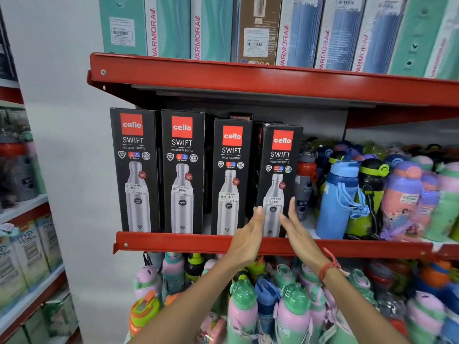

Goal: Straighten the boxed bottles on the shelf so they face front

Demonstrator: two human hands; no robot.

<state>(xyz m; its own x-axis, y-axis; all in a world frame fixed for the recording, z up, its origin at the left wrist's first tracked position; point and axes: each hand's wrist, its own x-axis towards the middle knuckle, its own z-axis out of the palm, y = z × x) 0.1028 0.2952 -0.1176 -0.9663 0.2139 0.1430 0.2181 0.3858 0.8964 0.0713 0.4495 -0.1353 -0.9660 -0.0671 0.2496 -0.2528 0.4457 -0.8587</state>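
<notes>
Several black Cello Swift bottle boxes stand upright in a row on the red shelf [188, 242], fronts toward me. The rightmost box [279, 170] is turned slightly, its left side showing. My left hand [248, 234] is flat and open at that box's lower left edge, fingertips touching or nearly touching it. My right hand [295, 227], with a red thread on the wrist, is open at the box's lower right edge. Neither hand grips the box. The other boxes [182, 170] stand to the left.
Loose coloured bottles [340, 194] crowd the shelf right of the boxes. More bottles [293, 309] fill the shelf below my arms. Tall Varmora boxes [298, 31] line the shelf above. Another rack [24, 244] stands at far left beside a white wall.
</notes>
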